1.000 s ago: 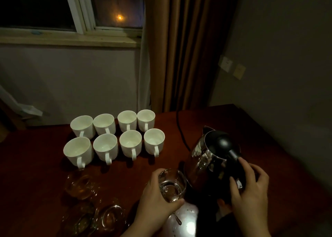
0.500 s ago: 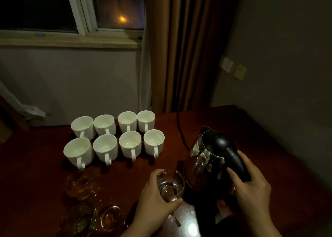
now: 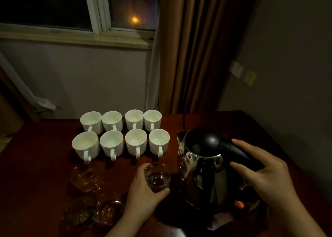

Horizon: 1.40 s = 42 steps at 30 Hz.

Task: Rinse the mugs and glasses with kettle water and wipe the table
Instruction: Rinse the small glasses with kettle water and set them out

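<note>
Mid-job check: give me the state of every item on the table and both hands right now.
Left hand: gripping glass.
Glass: upright, some water inside.
Right hand: fingers spread over the kettle handle.
Kettle: upright, lid closed.
Eight white mugs: upright, two rows.
Other glasses: contents unclear.

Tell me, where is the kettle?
In the head view, the kettle stands on the table, right of the mugs, with the right hand on its handle.

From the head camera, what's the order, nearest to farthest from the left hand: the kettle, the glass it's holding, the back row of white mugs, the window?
1. Glass, in the left hand.
2. Kettle, just right.
3. Back row of white mugs, across the table.
4. Window, on the far wall.
</note>
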Available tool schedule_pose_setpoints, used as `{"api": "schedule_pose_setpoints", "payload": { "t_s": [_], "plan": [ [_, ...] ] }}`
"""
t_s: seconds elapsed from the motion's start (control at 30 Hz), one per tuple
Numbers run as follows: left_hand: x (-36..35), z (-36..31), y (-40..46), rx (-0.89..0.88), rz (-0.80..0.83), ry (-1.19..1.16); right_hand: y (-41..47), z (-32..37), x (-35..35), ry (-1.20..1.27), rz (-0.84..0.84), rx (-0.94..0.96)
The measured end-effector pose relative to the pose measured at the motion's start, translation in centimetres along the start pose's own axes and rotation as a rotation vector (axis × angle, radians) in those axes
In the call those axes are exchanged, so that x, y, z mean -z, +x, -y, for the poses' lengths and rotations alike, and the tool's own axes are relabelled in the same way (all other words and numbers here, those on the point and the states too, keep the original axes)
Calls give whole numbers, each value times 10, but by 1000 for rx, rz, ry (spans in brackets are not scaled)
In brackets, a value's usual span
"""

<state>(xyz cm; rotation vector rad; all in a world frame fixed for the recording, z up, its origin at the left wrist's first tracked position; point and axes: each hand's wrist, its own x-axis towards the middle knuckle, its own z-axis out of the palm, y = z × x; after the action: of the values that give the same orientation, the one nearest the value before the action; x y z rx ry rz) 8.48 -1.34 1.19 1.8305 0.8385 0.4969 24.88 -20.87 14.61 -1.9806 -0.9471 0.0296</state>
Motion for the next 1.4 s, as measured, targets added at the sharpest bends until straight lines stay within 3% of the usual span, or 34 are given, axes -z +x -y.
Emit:
{"api": "schedule_pose_setpoints", "payload": {
  "t_s": [0.23, 0.43, 1.4],
  "plan": [
    [13, 7, -2, 26, -56, -20, 6, 20, -1, -89, 264, 139],
    [19, 9, -8, 26, -49, 14, 3, 29, -3, -187, 393, 213],
    [24, 3, -27, 50, 27, 61, 27, 51, 0, -386, 650, 422]
  ]
}}
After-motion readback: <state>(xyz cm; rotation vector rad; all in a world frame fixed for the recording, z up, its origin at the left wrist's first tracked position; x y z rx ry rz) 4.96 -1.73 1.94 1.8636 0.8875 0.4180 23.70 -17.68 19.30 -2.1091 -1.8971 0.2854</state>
